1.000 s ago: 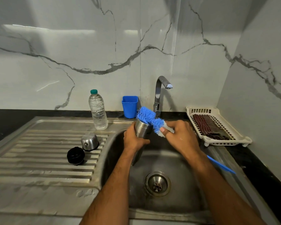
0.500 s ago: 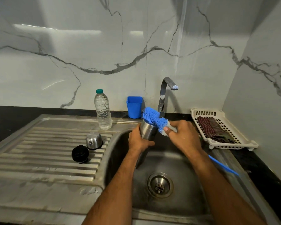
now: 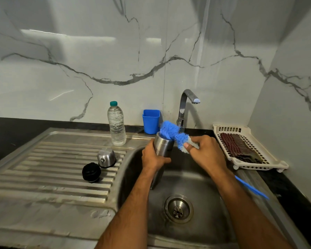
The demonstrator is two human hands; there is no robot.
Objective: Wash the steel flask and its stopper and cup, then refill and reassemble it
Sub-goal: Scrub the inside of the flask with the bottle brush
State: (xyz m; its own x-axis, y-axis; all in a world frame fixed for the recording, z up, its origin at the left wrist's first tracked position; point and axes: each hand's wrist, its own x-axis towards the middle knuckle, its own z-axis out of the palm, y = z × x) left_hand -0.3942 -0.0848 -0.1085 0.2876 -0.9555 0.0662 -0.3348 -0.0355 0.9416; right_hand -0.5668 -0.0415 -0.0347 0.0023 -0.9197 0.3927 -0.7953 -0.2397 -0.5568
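I am holding the steel flask (image 3: 163, 147) tight in my left hand (image 3: 155, 159) over the sink (image 3: 201, 178) so drips are falling in, while my right hand (image 3: 206, 152) is gripping the blue brush (image 3: 174, 134) near its fluffy end to push it into the top.

**No readable text anywhere, fyi**

Nothing legible is found on any surface. The water bottle (image 3: 116, 125) is seen without a readable label. No brand or marking can be made out on the steel flask (image 3: 163, 147), the steel cup (image 3: 106, 157) or the black stopper (image 3: 91, 172). The blue tub (image 3: 150, 121) is plain too.
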